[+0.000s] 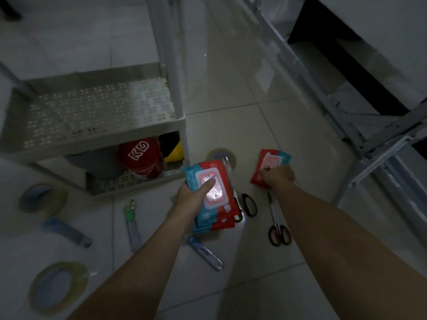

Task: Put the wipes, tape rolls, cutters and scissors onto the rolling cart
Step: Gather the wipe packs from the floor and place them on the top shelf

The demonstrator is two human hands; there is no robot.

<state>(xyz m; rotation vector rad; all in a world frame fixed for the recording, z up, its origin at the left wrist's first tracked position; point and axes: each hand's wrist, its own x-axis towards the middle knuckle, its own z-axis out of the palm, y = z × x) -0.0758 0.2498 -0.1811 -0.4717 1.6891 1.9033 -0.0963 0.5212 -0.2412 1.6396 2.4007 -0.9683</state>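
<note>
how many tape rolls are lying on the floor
3: one tape roll at bottom left, one left of the cart, one partly hidden behind the held wipes pack. More may be hidden.

Dim room, glossy pale floor tiles (242, 72), grey metal shelving frame (360, 125) at right

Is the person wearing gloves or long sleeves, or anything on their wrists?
No. Both hands are bare: the left hand and the right hand have no gloves, and no rings show in this dim picture. Both forearms are uncovered as far as the frame's bottom edge, so no sleeves are visible. No watch or bracelet shows on either wrist. The light is low, so tiny details could be missed.
</note>
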